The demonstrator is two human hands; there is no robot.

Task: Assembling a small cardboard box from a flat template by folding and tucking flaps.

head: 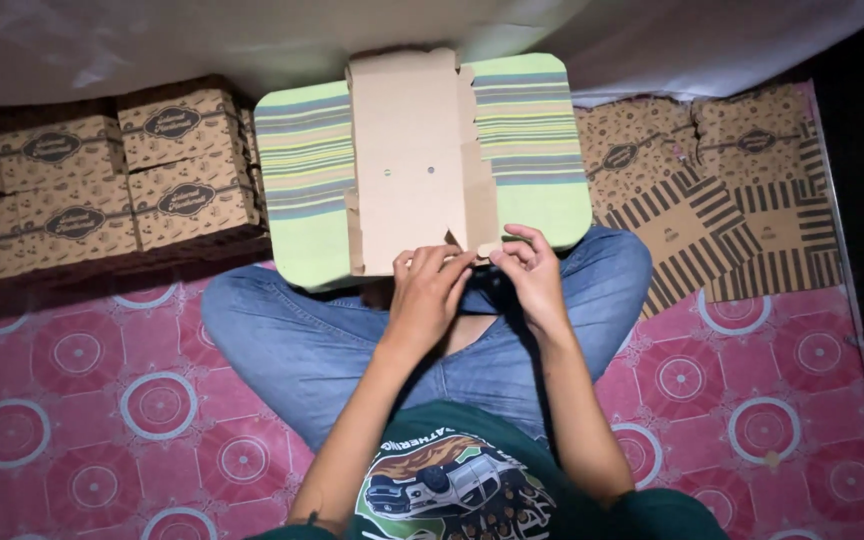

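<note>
A flat brown cardboard box blank point(414, 160) lies plain side up on a green striped board point(304, 170) that rests on my crossed legs. Both hands work at the blank's near edge. My left hand point(426, 292) pinches the near flap from the left. My right hand point(530, 272) holds the same near edge at its right corner, fingers curled on the cardboard. The side flaps of the blank are partly folded up.
Folded printed brown boxes point(102, 180) are stacked in rows at the left. A pile of flat printed blanks point(722, 190) lies at the right. I sit on a pink mat with circle patterns point(102, 400). A white sheet point(152, 40) hangs behind.
</note>
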